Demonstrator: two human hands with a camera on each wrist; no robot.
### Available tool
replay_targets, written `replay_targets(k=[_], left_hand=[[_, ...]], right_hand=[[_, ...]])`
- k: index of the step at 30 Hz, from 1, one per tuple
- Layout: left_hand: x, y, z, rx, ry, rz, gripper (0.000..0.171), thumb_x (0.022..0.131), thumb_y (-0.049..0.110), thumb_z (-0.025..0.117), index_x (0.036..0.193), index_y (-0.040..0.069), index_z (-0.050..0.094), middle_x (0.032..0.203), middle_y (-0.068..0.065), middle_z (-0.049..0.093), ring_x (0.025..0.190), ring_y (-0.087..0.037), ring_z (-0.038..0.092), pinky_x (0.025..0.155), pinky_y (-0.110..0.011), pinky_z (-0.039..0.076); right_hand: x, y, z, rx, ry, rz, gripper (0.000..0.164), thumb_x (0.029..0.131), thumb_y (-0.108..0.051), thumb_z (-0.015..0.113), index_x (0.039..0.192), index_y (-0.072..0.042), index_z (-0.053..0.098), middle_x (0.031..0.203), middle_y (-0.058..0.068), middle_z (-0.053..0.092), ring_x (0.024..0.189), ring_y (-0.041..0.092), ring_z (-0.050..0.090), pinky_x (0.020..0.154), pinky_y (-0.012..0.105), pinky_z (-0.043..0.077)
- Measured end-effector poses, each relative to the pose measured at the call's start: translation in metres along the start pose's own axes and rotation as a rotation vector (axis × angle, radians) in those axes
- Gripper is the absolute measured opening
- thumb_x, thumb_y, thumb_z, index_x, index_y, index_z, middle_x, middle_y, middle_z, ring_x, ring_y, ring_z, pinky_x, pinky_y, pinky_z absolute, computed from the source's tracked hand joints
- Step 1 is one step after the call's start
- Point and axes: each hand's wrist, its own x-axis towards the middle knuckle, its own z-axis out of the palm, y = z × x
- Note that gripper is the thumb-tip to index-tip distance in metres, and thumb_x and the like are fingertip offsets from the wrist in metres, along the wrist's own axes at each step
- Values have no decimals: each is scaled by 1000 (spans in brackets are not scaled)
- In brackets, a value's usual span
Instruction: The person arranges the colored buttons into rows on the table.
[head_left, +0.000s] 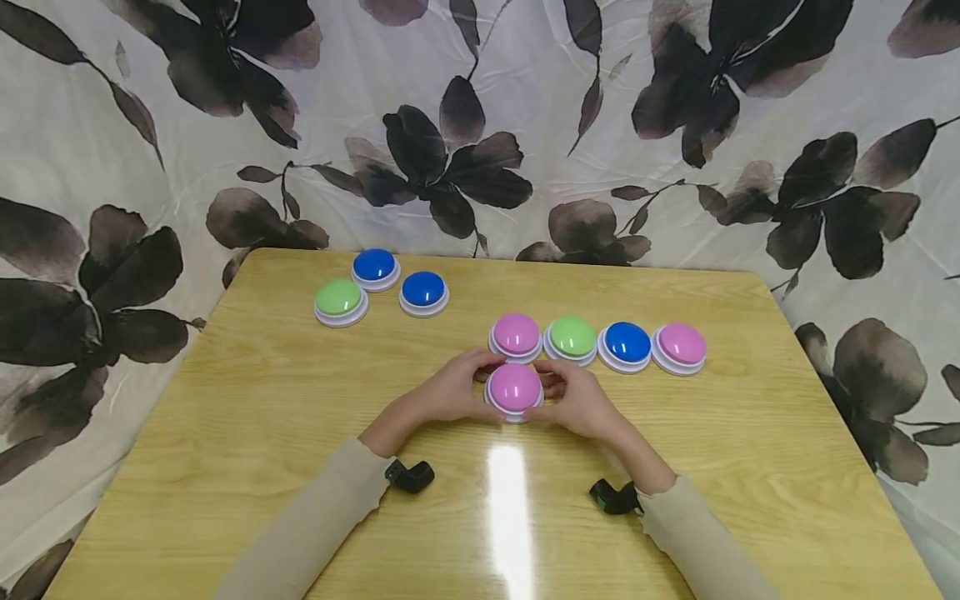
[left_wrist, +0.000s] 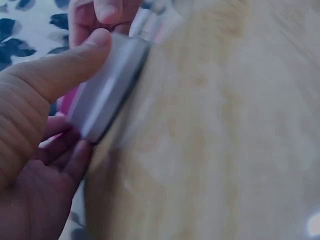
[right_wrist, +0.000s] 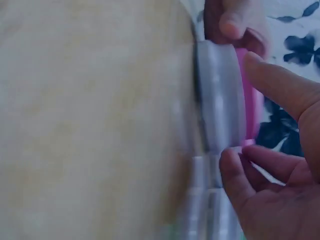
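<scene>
A pink dome push button [head_left: 514,388] on a round white base is held between both hands at the middle of the table. The left hand [head_left: 462,387] grips its left side, thumb at the near edge and fingers round the far side. From the right, the right hand [head_left: 576,400] grips the same base in a mirrored way. In the left wrist view the left thumb [left_wrist: 75,65] lies along the white base [left_wrist: 107,85]. The right wrist view shows the right fingertips [right_wrist: 232,167] at the base's edge. Just behind it stands another pink button [head_left: 517,335].
To the right of that rear pink button, a green button [head_left: 572,337], a blue button [head_left: 627,346] and a pink button [head_left: 680,347] continue the row. At the back left are a green button [head_left: 339,302] and two blue ones [head_left: 376,268]. A floral cloth [head_left: 315,108] hangs behind the wooden table [head_left: 300,400].
</scene>
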Motion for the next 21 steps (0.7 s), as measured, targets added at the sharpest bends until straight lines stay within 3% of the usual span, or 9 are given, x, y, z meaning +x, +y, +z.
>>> replay_targets(k=[7,15,21], left_hand=[[-22,-12,-28,-54,46,-44,74,75,21,86,136,-2,51,131,-12,55,120,-23,53,99,-32,45],[-65,-37,-85,-17,175,-113,51,88,14,74,132,-4,55,129,-18,58,119,-30,54,97,-45,45],[-88,-52,-123,47,263,-192,44,91,15,70,129,-3,58,126,-17,60,113,-31,57,93,-48,47]], right_hand=[[-7,-22,-16,-50,-12,-66,58,77,-17,84,126,3,59,121,17,60,107,33,58,91,41,51],[-9,-41,-20,-57,-72,-207,40,86,-13,76,120,3,63,116,16,63,103,33,61,89,39,51],[-9,-45,-17,-25,-104,-198,36,88,-8,73,120,4,63,117,17,63,105,34,60,90,43,51]])
